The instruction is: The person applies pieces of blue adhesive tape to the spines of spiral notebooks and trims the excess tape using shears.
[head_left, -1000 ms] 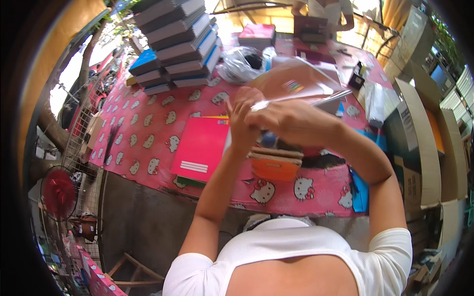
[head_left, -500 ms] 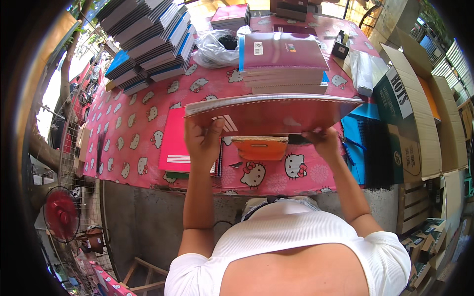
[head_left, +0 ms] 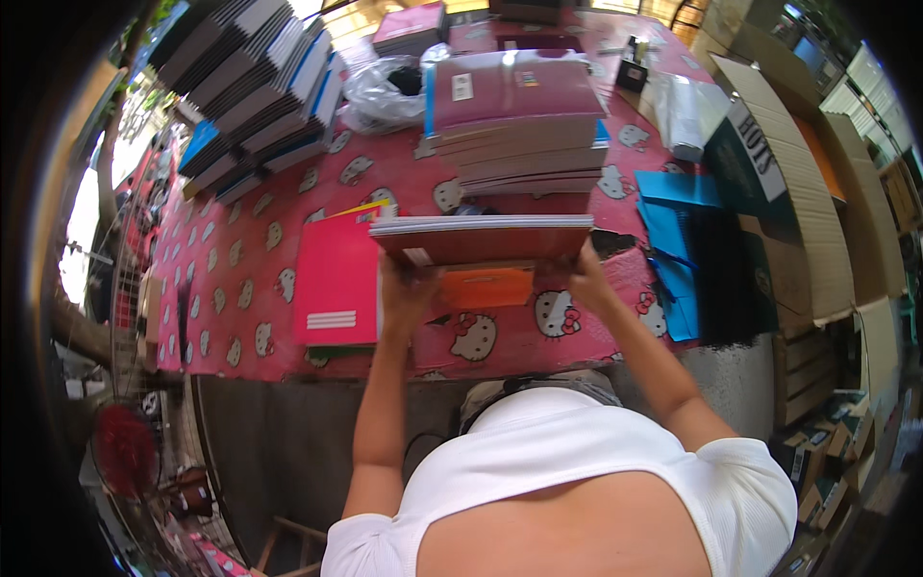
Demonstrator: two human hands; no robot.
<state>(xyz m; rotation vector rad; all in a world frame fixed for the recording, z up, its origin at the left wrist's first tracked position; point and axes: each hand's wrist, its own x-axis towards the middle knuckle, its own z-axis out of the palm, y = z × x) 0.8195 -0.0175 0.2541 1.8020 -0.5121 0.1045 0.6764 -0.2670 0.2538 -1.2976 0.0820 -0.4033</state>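
Note:
Between my two hands are maroon-covered notebooks [head_left: 500,250], tilted up on edge above the table, with white page edges along the top. I cannot tell how many are in the bundle. My left hand [head_left: 406,290] grips the left end and my right hand [head_left: 585,273] the right end; both are slightly blurred, and the fingers are partly hidden. Just below the bundle sits an orange block-like object [head_left: 487,288]. Beside my left hand lies a bright pink notebook [head_left: 332,274] with white label lines. Behind the bundle rises a stack of notebooks topped by a maroon cover [head_left: 519,91].
Tall notebook stacks [head_left: 255,91] stand at the far left of the pink patterned table [head_left: 240,288]. A plastic bag [head_left: 380,101], a tape dispenser [head_left: 632,69] and a clear plastic roll [head_left: 680,125] lie farther back. Blue covers [head_left: 673,250] and open cardboard boxes [head_left: 798,192] are at the right.
The notebook bundle has straightened to nearly level and come down closer to the orange object. My right hand has moved left, nearer to my left hand. The whole view has shifted slightly.

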